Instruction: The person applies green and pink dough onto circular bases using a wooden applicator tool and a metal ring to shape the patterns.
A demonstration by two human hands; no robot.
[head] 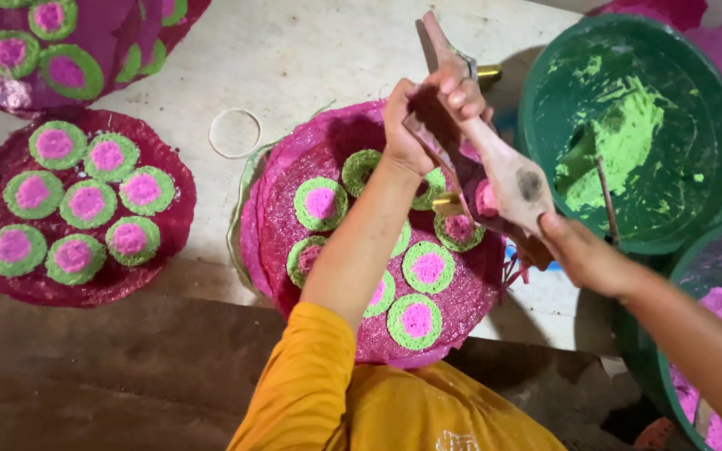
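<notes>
Gripping a wooden press [495, 159] over the magenta disc [378, 242] in the middle of the concrete work surface [311, 50], the person appears to be in the stamping step, laying pink-and-green rounds onto that disc. The left hand [407, 125] is wrapped tightly around the upper part of the press, fingers fully curled. The right hand [582, 250] is closed around the lower paddle-shaped handle from below, its fingers mostly hidden by the wood, so how tightly it squeezes cannot be told. The press hangs tilted above the far right part of the disc, just above the rounds there; whether it touches them is not clear. About 9 rounds [321, 203] already show on this disc, some hidden under the forearm. A finished disc [77, 209] with 8 rounds lies near the left edge of the surface, well apart, and another [60, 42] sits at the far left corner. A green basin [633, 125] smeared with green paste stands at the right, a stick resting in it, and a second basin [716, 326] of pink paste is just beside it, nearer the person. A thin white ring [235, 132] lies between the 2 discs. Judging from the layout, the next move calls for steady alignment over a bare patch and an even squeeze of both handles.
</notes>
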